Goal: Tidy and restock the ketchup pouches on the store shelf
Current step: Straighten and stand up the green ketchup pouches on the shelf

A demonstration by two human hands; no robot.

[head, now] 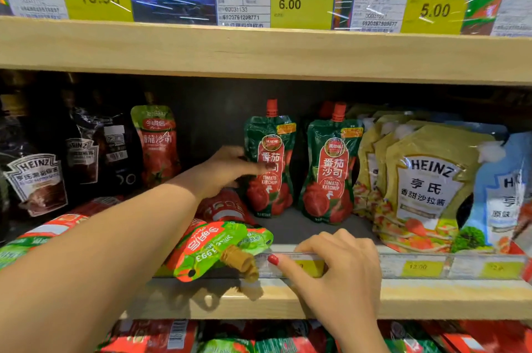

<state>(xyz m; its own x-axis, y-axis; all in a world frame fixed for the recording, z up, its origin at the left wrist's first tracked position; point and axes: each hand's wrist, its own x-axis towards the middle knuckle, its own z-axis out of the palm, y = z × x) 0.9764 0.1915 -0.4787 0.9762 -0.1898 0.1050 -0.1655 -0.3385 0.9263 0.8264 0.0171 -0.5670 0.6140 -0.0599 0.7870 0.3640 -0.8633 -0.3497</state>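
Observation:
Two dark green ketchup pouches with red caps stand upright on the middle shelf, one at centre (270, 162) and one to its right (331, 168). My left hand (227, 168) reaches in and touches the left side of the centre pouch, fingers spread against it. A light green and red ketchup pouch (213, 246) lies flat at the shelf's front edge, its tan cap overhanging the edge. Several more red pouches (57, 226) lie flat to its left under my forearm. Another one (158, 142) stands upright at the back left. My right hand (336, 266) rests on the shelf's price rail (417, 266).
Dark Heinz sauce pouches (37, 183) stand at the left. Yellow Heinz salad dressing pouches (426, 185) and a blue one (501, 191) fill the right. The upper wooden shelf (259, 50) carries price tags and red pouches. More red pouches sit on the shelf below (259, 338).

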